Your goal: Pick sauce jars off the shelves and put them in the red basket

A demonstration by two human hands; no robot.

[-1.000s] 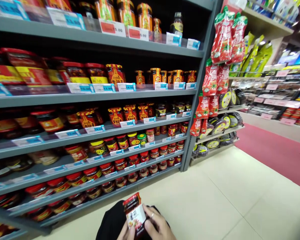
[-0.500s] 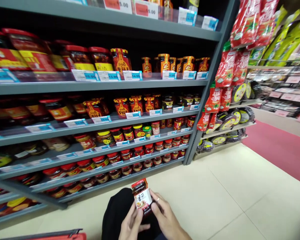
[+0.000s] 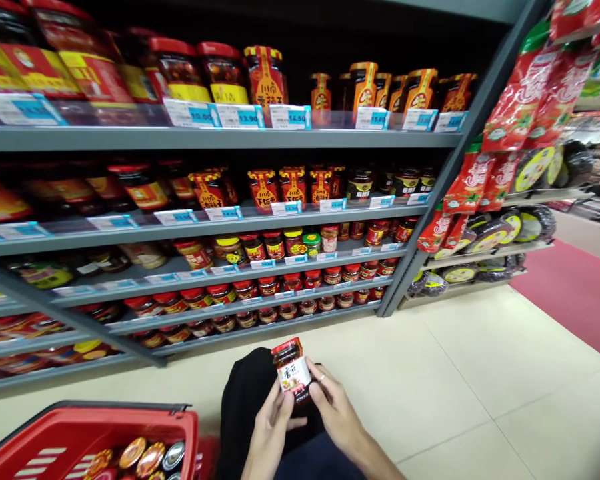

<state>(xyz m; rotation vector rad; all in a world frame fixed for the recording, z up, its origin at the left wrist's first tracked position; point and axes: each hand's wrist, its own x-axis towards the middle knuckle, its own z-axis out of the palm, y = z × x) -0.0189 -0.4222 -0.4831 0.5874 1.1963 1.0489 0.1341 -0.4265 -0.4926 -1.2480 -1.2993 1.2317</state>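
Note:
My left hand (image 3: 273, 427) and my right hand (image 3: 334, 412) hold a small glass jar of chili sauce (image 3: 293, 371) between them at chest height. The jar has a red lid and a white label with dark characters and a food picture. It stands tilted slightly, with my fingers wrapped around its lower half, which hides the base. Dark clothing (image 3: 250, 400) lies below my hands.
A red plastic shopping basket (image 3: 105, 417) with several jars and cans sits at lower left. A grey shelf unit (image 3: 205, 137) holds rows of sauce jars with price tags. Red and green packets hang at right, beside a red floor mat (image 3: 575, 293) on pale tiles.
The view has swung down and right, bringing the red basket into sight at lower left. The jar stays in both hands, and it has shifted slightly right in the picture.

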